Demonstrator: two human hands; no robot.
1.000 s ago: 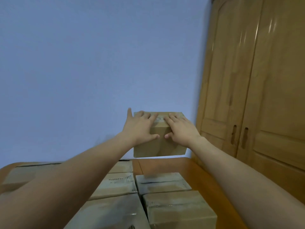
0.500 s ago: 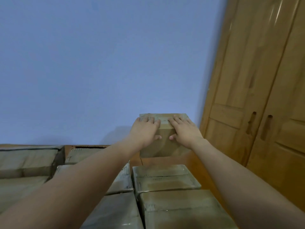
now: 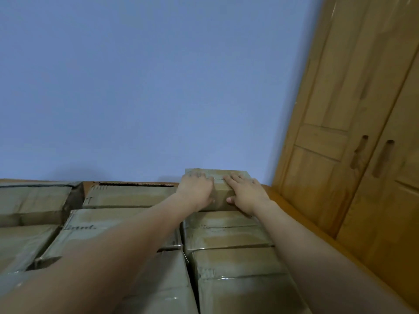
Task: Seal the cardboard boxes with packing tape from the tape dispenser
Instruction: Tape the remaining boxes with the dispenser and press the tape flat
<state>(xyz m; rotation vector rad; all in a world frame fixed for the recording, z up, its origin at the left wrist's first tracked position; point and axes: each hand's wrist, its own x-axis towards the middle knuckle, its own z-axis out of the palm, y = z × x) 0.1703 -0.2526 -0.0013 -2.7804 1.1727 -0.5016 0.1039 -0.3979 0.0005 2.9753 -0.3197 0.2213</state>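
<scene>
A small taped cardboard box (image 3: 220, 194) sits at the far right end of the table, against the blue wall and behind a row of other boxes. My left hand (image 3: 196, 189) grips its left part, fingers over the top and thumb on the near face. My right hand (image 3: 246, 194) grips its right part the same way. The box's underside is hidden, so I cannot tell whether it rests on the table. No tape dispenser is in view.
Several taped cardboard boxes (image 3: 226, 233) fill the wooden table (image 3: 303, 225) in rows below my arms, another box (image 3: 129, 197) lies left of the held one. A wooden wardrobe (image 3: 362, 132) stands close on the right.
The box, held in the air a second ago, has come down to table level behind the right row of boxes. Both hands keep the same hold.
</scene>
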